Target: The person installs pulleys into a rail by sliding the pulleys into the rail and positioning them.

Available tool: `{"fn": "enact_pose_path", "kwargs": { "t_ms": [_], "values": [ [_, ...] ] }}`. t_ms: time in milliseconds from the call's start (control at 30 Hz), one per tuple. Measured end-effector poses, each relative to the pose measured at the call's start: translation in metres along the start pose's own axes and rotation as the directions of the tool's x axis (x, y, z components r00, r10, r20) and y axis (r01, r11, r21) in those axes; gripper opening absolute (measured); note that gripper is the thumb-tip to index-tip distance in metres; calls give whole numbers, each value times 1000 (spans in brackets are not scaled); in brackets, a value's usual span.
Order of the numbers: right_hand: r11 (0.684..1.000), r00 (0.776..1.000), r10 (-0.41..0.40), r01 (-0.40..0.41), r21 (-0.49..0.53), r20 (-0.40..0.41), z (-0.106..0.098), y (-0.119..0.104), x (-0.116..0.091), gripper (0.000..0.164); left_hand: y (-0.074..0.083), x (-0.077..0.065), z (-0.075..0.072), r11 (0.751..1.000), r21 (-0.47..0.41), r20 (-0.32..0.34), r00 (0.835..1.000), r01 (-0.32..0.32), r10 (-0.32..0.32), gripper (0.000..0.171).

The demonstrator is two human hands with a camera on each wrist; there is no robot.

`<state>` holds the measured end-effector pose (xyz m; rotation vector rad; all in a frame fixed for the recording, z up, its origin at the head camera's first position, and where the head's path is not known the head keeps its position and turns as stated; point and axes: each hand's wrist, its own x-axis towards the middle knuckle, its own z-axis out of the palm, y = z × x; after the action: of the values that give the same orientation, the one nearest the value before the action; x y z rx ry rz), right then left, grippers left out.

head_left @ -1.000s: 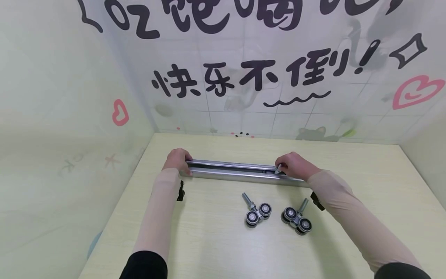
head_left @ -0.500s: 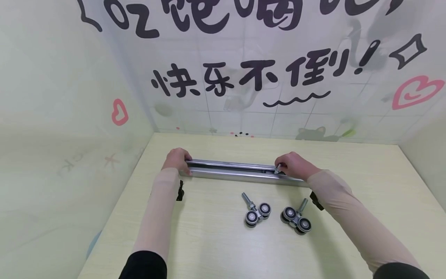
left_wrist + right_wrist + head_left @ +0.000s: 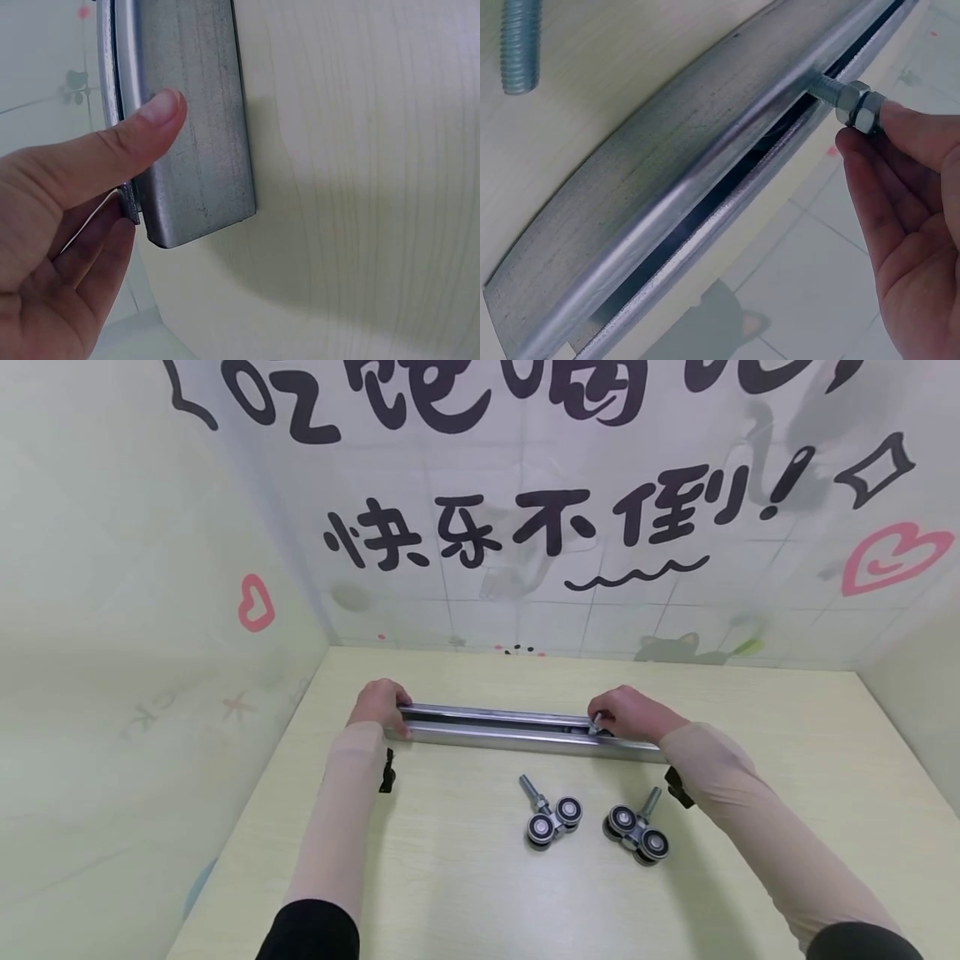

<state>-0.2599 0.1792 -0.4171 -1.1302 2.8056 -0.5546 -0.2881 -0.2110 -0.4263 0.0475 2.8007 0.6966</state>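
Note:
A metal sliding-door track [image 3: 487, 737] with a slot along its top lies across the table. My left hand [image 3: 381, 703] grips its left end, the thumb flat on the near side wall [image 3: 187, 150] and the fingers behind. Toward the right end, my right hand [image 3: 636, 713] pinches the bolt [image 3: 826, 90] of a roller by its nuts [image 3: 861, 109] between thumb and fingers. The bolt stands up through the slot, and the roller's body is hidden inside the track. Two more rollers with bolts, a left one [image 3: 555, 821] and a right one [image 3: 637, 833], lie in front of the track.
The pale wood-grain table [image 3: 465, 877] meets a back wall [image 3: 517, 602] with black lettering. Another wall [image 3: 150, 677] rises on the left. In the right wrist view a loose roller's threaded bolt [image 3: 520, 46] shows at the upper left.
My right hand has shifted very slightly left along the track with the bolt; the view has also drifted a little. The left hand keeps its grip and the loose rollers lie as before.

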Motion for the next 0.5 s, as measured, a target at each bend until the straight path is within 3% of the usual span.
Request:
{"fn": "enact_pose_path", "kwargs": {
  "t_ms": [200, 500],
  "values": [
    [991, 990, 111, -118, 68, 90, -10, 9, -5, 29, 0, 2, 1, 1000, 0, 5, 1000, 0, 0, 52],
    [976, 964, 216, -219, 3, 157, -24, 35, -30, 48, 0, 2, 0, 1000, -11, 13, 1000, 11, -10, 53]
  ]
}}
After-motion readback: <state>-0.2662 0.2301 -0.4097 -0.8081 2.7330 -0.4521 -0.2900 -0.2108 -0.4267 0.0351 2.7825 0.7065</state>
